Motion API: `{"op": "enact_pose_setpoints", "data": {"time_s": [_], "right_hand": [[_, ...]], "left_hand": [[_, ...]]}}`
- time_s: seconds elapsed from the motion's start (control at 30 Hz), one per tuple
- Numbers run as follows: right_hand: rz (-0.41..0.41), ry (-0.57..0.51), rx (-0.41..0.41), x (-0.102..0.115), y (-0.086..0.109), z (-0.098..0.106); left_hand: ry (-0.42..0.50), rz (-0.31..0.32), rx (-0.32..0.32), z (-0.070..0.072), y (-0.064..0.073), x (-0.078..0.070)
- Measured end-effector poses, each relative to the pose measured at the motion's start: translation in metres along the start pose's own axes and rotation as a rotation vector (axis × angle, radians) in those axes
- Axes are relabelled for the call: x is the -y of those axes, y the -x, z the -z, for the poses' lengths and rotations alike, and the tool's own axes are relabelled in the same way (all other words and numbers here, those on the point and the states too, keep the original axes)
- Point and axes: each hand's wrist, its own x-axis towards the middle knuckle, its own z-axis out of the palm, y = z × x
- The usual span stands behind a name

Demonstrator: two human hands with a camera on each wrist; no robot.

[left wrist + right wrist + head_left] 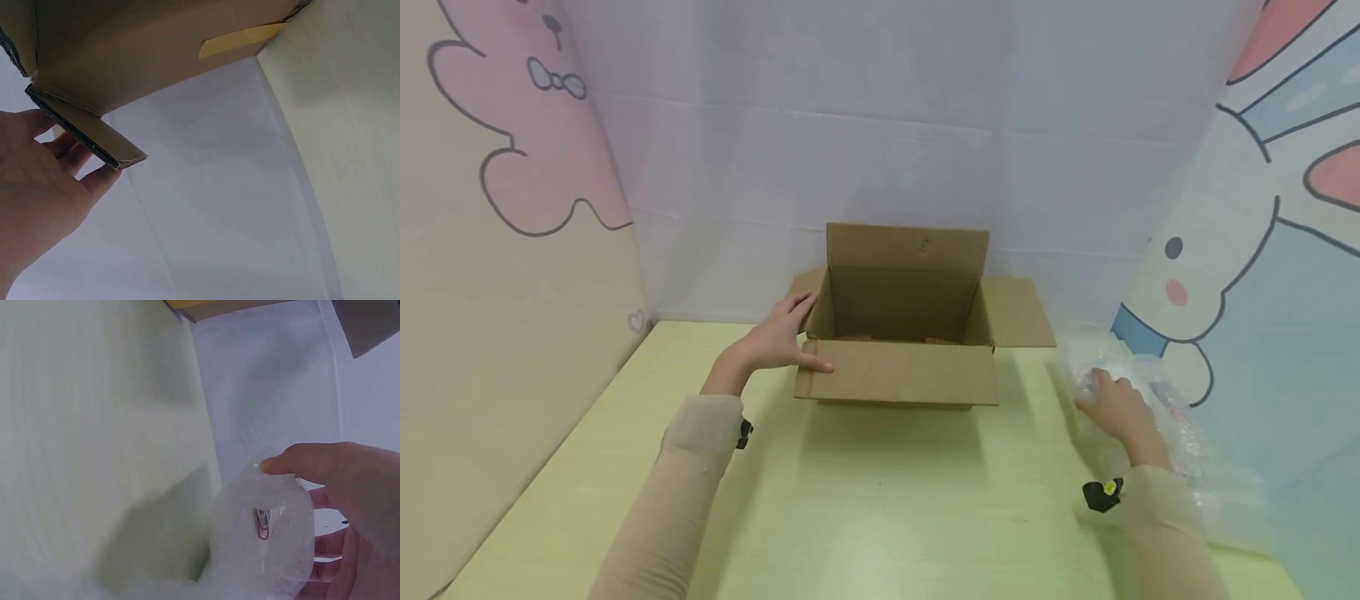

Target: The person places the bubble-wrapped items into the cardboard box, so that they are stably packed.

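An open cardboard box stands upright on the table in the middle of the head view, its flaps spread outward. My left hand holds its left front corner, thumb over the front flap and fingers at the left side flap. On the right, my right hand grips a bundle of clear bubble wrap, with the thumb on one side and the fingers round the other. Through the plastic, a small red-outlined mark shows; the rest of the contents is blurred.
The pale yellow-green table carries the box near its back edge. Behind it hangs a white cloth. Side panels with a pink cartoon and a rabbit cartoon bound the left and right. More bubble wrap trails along the right edge.
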Motion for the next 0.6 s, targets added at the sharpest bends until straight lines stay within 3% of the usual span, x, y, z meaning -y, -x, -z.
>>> {"op": "enact_pose_setpoints", "data": {"time_s": [0.23, 0.47, 0.6], "right_hand": [[-0.027, 0.013, -0.048, -0.005, 0.008, 0.037], [0.028, 0.009, -0.273, 0.005, 0.018, 0.072], [0.046, -0.008, -0.323, 0.026, 0.024, 0.088]], "left_hand": [[0.019, 0.003, 0.003, -0.001, 0.006, -0.004], [0.027, 0.005, -0.003, -0.003, 0.011, -0.006], [0.013, 0.012, -0.007, -0.005, 0.013, -0.008]]}}
